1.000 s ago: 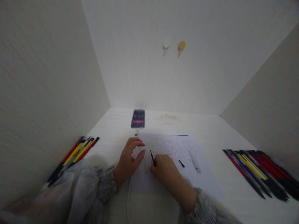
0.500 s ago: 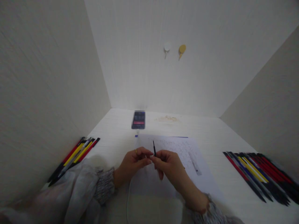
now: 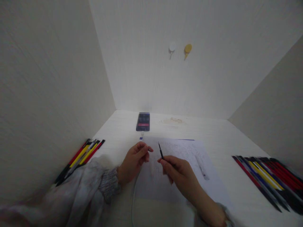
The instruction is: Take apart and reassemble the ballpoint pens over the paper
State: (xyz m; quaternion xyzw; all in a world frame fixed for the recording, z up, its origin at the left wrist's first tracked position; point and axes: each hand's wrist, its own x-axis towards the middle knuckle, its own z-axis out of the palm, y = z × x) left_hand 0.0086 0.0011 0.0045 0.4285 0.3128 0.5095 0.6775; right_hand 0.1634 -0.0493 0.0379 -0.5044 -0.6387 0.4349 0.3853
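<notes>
My right hand is closed in a pinch around a slim black pen-like stick, its fine tip pointing up and away. My left hand, with a ring on one finger, is also closed. A small dark piece shows at its fingertips, too small to name. The two hands are apart, above a white sheet of paper covered in faint writing. A narrow translucent strip lies on the sheet at the right, and a fainter pale strip lies between the hands.
Red, yellow and grey pens lie in a row at the left wall. More pens are lined up at the right. A phone with a white cable stands at the back. Two hooks are on the back wall.
My hands have drawn apart from each other. The right one has moved right and slightly down with the black stick; the left one has turned, its fingertips now separate from the stick.
</notes>
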